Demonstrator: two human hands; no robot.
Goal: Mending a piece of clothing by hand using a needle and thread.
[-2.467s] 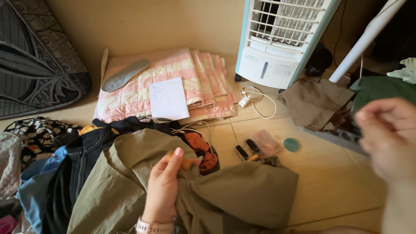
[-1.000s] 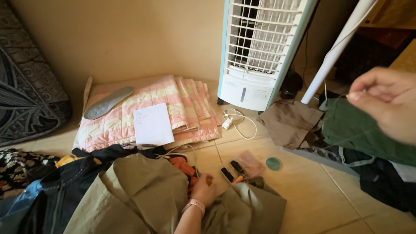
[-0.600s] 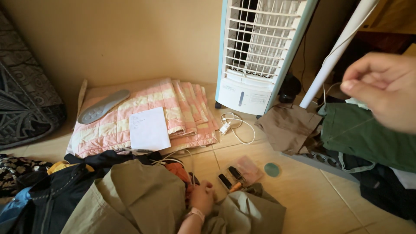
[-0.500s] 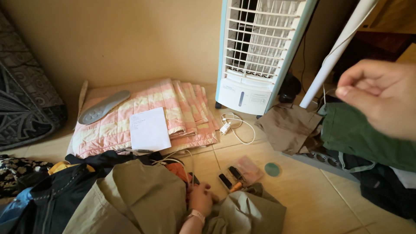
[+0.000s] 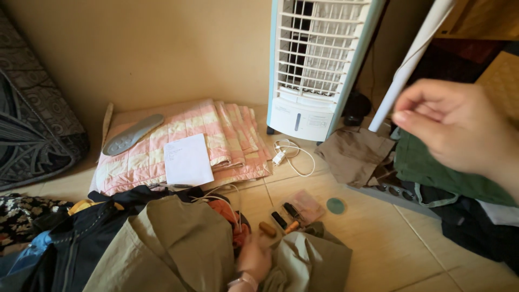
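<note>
Down at the bottom edge of the view, the left hand (image 5: 254, 259) rests on the olive-green garment (image 5: 178, 249) that is spread across the tiled floor (image 5: 389, 243), pressing into the folds where the cloth bunches toward the right. Its fingers are blurred, so I cannot tell whether they pinch the fabric or only lie on it. The garment runs away from this hand mainly to the left and toward the camera, with a smaller crumpled part just to the hand's right.

The right hand (image 5: 459, 127) is raised high in the air at the right, well apart from the garment. Its fingertips are drawn together as if pinching, but nothing can be made out between them. So the left hand is by far the nearer one to the cloth.

Just beyond the left hand lie a few small dark and orange objects (image 5: 281, 221) and a round teal disc (image 5: 335, 205). Farther back, a pink striped folded cloth (image 5: 227, 135) carries a white sheet of paper (image 5: 187, 160) beside a standing air cooler (image 5: 319, 65).
</note>
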